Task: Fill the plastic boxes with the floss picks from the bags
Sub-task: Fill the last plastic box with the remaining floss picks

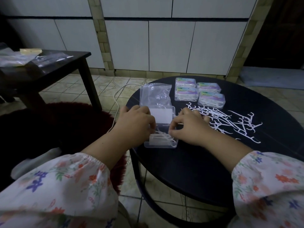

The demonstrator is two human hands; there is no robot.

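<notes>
We work over the open box at the near left of the round table: our left hand holds its left side with curled fingers, and our right hand seems to pinch picks at its right edge, though the grip is partly hidden. To do this well we should lay the picks flat and parallel, so the lid can close. The box is partly filled; loose picks lie to the right, four filled boxes stand far, and a nearly empty bag lies behind the lid.
</notes>
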